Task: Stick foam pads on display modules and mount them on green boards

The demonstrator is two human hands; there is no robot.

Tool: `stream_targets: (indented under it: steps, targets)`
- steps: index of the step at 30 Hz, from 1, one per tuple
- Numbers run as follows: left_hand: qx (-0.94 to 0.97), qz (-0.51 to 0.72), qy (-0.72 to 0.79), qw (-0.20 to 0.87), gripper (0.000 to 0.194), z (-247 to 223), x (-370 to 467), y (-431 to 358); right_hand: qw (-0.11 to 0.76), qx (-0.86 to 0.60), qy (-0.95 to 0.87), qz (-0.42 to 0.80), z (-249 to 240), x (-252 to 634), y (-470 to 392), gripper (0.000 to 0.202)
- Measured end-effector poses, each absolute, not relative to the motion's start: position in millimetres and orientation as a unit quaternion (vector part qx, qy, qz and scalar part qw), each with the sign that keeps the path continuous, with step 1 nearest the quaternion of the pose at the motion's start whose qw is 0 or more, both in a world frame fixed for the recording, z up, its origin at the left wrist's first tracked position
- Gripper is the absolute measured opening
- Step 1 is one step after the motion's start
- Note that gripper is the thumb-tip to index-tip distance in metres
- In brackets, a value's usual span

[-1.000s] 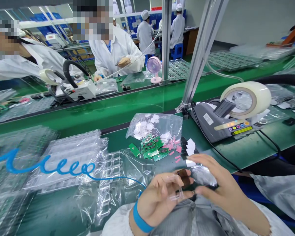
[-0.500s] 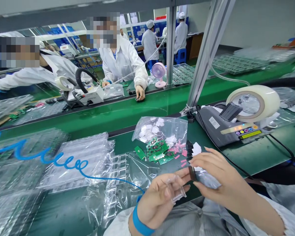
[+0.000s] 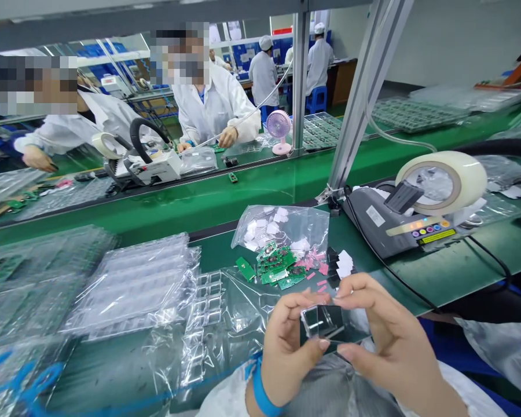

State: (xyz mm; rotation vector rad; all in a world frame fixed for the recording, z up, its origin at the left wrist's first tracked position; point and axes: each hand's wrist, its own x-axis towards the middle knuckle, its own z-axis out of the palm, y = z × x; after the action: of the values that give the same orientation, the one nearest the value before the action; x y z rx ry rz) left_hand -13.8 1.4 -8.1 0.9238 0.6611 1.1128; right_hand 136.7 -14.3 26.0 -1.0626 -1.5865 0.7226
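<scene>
My left hand (image 3: 289, 341), with a blue wrist strap (image 3: 263, 388), holds a small clear plastic frame (image 3: 316, 322) between thumb and fingers. My right hand (image 3: 382, 330) grips a dark, shiny flat piece (image 3: 351, 327) by its edges, right against the clear frame. Beyond the hands lies a heap of green circuit boards (image 3: 278, 263), with pink strips (image 3: 315, 259) beside it. A clear bag with white pieces (image 3: 269, 223) sits behind the boards. Black and white tabs (image 3: 344, 263) lie just above my right hand.
Stacked clear trays (image 3: 134, 284) and a plastic-covered frame strip (image 3: 204, 313) lie at left. A grey tape dispenser (image 3: 382, 223) stands at right by a metal post (image 3: 356, 98). Across the green belt (image 3: 178, 200), people in white coats sit near a pink fan (image 3: 279, 126).
My hands have come together, bringing the clear frame and dark piece against each other. The blue coiled cord has dropped lower. Across the belt, a person's hand has drawn back from a small board.
</scene>
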Motion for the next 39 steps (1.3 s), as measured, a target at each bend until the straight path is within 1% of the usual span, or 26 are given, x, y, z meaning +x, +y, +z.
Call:
stream_targets:
  steps: [4, 8, 16, 21, 23, 27, 29, 30, 35, 39]
  targets:
    - [0.456, 0.544, 0.346, 0.613, 0.029, -6, -9, -2, 0.535, -0.446, -0.646, 0.313, 19, 126, -15, 0.021]
    - [0.483, 0.596, 0.333, 0.548, 0.032, -9, -2, -3, 0.53, -0.451, -0.632, 0.342, 14, 121, -14, 0.024]
    - [0.483, 0.64, 0.359, 0.478, 0.034, -18, 2, -6, 0.518, -0.474, -0.601, 0.382, 7, 114, -12, 0.024]
    - [0.472, 0.661, 0.373, 0.448, 0.035, -24, 4, -6, 0.511, -0.483, -0.61, 0.366, 6, 109, -7, 0.023]
    - [0.442, 0.667, 0.364, 0.476, 0.033, -26, 6, -4, 0.483, -0.509, -0.632, 0.328, 4, 106, -5, 0.023]
    - [0.305, 0.606, 0.353, 0.645, 0.019, -25, 1, 6, 0.414, -0.55, -0.683, 0.244, -1, 109, -4, 0.033]
    - [0.253, 0.568, 0.347, 0.702, 0.017, -23, -8, 12, 0.396, -0.549, -0.701, 0.224, -6, 122, -4, 0.036]
    - [0.238, 0.556, 0.341, 0.72, 0.018, -22, -14, 15, 0.382, -0.559, -0.706, 0.21, -10, 132, -4, 0.033]
    - [0.21, 0.498, 0.265, 0.799, 0.028, -22, -41, 19, 0.269, -0.63, -0.713, 0.15, -40, 176, 9, 0.007]
    - [0.185, 0.438, 0.189, 0.859, 0.033, -20, -38, 10, 0.202, -0.621, -0.743, 0.144, -71, 175, 26, 0.012]
